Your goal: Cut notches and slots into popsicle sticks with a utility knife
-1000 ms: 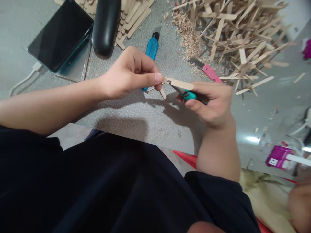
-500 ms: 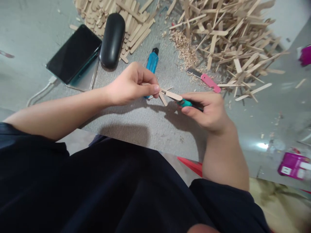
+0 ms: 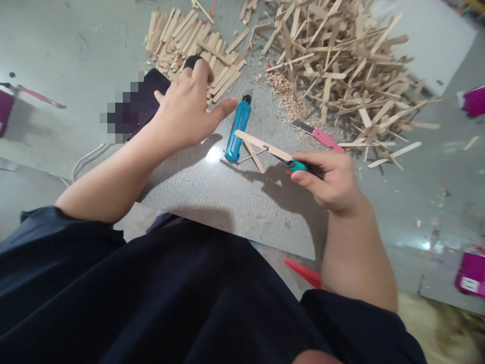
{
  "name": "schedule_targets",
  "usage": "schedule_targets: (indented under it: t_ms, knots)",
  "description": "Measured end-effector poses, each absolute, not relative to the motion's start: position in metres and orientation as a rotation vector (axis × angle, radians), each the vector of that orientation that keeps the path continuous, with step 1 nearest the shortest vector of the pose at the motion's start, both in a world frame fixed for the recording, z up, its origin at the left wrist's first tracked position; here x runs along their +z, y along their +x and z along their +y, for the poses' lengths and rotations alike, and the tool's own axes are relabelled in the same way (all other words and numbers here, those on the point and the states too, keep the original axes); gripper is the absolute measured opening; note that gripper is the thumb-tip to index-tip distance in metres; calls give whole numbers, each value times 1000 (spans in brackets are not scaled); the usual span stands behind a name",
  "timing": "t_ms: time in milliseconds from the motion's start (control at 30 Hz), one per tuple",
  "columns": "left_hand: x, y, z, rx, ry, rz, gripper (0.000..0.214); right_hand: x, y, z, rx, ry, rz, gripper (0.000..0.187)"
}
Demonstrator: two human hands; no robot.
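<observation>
My right hand [image 3: 326, 174] grips a teal-and-black handled tool [image 3: 298, 166], whose kind I cannot make out. A wooden craft stick [image 3: 248, 138] with a notch near its middle reaches leftward from the tool's tip. Close below it are another craft stick [image 3: 257, 161] and a thin dark rod. My left hand [image 3: 185, 108] is off the stick, fingers apart, over a black oval case [image 3: 192, 61] that it mostly hides; whether it touches the case is unclear. Between the hands lies a blue utility knife [image 3: 238, 129], blade out.
Stacked craft sticks [image 3: 170, 38] lie at the back left, a large tangled heap of sticks [image 3: 341, 65] at the back right. Wood shavings [image 3: 286, 93] and a pink-handled blade [image 3: 326, 140] sit before the heap. A dark, partly blurred phone [image 3: 151, 96] lies left.
My left hand has let go of the craft stick and moved up and left over the black case, its fingers spreading. My right hand still grips the tool, with the stick at its tip.
</observation>
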State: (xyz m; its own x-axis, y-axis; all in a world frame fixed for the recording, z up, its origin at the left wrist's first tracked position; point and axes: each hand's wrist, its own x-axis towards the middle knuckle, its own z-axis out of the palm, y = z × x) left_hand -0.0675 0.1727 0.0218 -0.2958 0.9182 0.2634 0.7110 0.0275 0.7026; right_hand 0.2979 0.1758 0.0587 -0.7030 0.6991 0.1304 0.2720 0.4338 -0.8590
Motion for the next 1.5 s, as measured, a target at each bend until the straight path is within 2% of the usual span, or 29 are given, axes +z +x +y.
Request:
schedule_targets:
  t_ms: [233, 333, 433, 633, 867, 1100, 1333, 1500]
  knots:
    - [31, -58, 159, 1261, 1876, 2001, 56, 61, 297, 176, 1191, -825, -2238, 28]
    - [43, -48, 149, 1372, 2026, 1721, 52, 61, 297, 177, 1186, -824, -2253, 29]
    - [54, -36, 137, 1261, 2075, 1312, 69, 61, 297, 177, 1145, -800, -2283, 30]
    - [55, -26, 127, 950, 1986, 996, 69, 58, 297, 177, 1091, -764, -2306, 29]
    - [57, -23, 125, 940, 1830, 900, 72, 62, 291, 177, 1140, -753, -2361, 31]
    - [50, -16, 124, 983, 1510, 749, 62, 63, 283, 178, 1247, -705, -2317, 32]
    - [51, -8, 119, 952, 1356, 686, 62, 63, 281, 178, 1396, -729, -2296, 48]
    - [55, -6, 115, 926, 1334, 661, 60, 56, 283, 177, 1411, -630, -2212, 37]
